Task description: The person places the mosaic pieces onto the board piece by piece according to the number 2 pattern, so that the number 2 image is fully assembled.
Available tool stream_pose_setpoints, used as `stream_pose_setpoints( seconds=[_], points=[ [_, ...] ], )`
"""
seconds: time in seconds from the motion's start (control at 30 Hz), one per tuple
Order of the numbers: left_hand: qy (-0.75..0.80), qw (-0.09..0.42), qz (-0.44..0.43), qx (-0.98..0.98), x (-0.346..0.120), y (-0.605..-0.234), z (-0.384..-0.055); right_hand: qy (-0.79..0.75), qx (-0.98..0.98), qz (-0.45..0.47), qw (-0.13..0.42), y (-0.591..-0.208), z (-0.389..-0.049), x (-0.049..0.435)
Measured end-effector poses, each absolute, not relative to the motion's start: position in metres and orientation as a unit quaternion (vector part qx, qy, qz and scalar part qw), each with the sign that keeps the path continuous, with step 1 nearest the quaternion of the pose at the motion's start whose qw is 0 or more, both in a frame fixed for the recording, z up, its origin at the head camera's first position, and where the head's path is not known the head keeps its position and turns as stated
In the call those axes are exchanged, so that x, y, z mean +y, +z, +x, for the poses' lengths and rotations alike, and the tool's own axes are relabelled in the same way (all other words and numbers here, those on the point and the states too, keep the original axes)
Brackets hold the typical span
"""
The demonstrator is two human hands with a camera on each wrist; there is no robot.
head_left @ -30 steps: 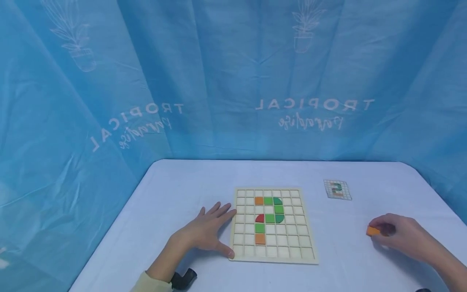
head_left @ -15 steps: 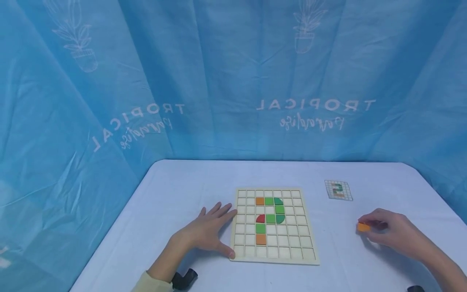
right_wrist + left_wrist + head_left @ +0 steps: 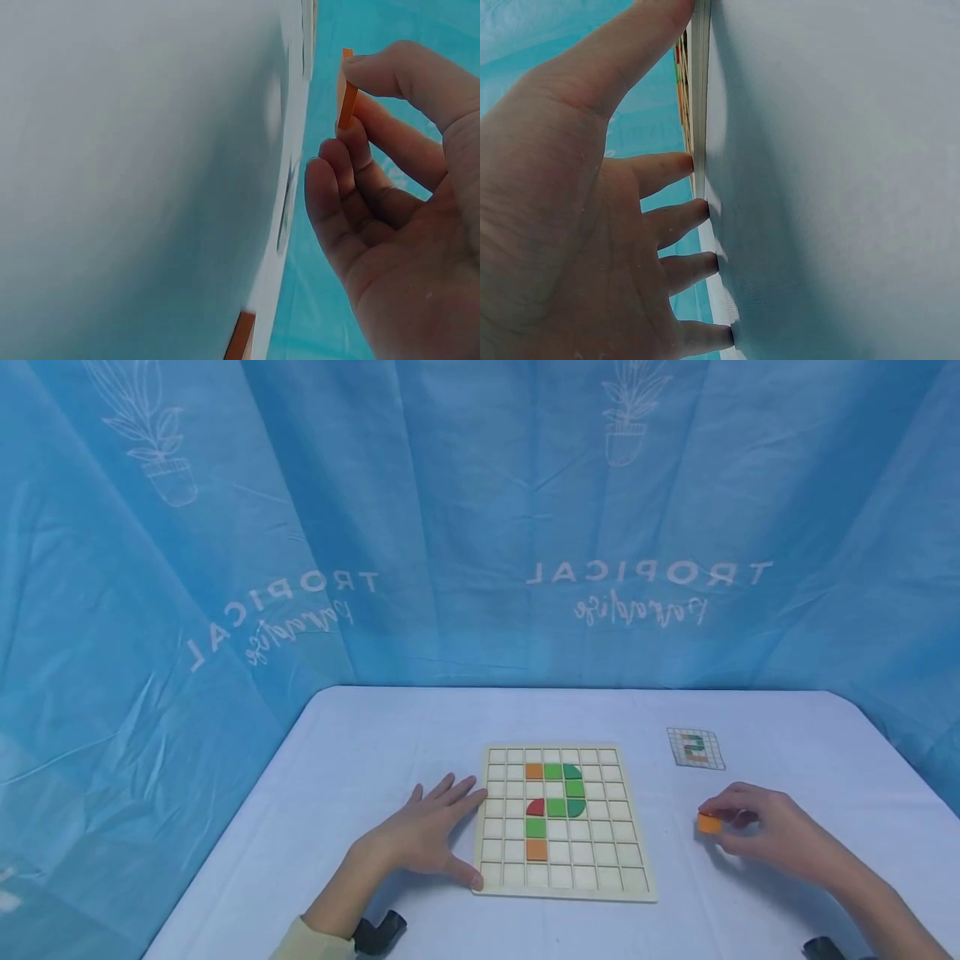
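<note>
A pale wooden grid board (image 3: 602,853) lies flat on the table. Set in its cells are orange, green and dark green tiles (image 3: 555,807), plus a red quarter-round tile (image 3: 536,807); together they trace a 2-like figure. My left hand (image 3: 427,837) is spread along the board's left side, thumb and index fingertip touching its edge (image 3: 700,97); the other fingertips reach the cloth. Right of the board, my right hand (image 3: 780,835) pinches a thin square orange tile (image 3: 708,824) between thumb and fingers, held above the table in the right wrist view.
A small pattern card (image 3: 696,749) printed with a 2 figure lies behind my right hand. Low in the right wrist view, another orange-brown piece (image 3: 241,336) rests on the white cloth (image 3: 390,735). A blue curtain (image 3: 465,527) hangs behind the table.
My right hand has moved left toward the board, carrying the orange tile with it. The left hand and the tiles on the board have kept their places.
</note>
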State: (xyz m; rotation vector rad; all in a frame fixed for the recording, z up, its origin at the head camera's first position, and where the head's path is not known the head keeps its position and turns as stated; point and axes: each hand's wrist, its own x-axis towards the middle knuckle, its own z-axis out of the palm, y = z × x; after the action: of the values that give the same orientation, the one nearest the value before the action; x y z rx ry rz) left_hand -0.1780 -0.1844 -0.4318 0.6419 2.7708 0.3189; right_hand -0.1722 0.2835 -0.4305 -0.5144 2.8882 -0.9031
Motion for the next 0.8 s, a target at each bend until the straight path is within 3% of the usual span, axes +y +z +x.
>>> stream_pose_setpoints(
  seconds=[0.8],
  points=[
    [0.112,0.14,0.225,0.958,-0.185,-0.431,-0.178,-0.339,0.909,-0.239,0.037,-0.435,-0.184,0.222]
  ],
)
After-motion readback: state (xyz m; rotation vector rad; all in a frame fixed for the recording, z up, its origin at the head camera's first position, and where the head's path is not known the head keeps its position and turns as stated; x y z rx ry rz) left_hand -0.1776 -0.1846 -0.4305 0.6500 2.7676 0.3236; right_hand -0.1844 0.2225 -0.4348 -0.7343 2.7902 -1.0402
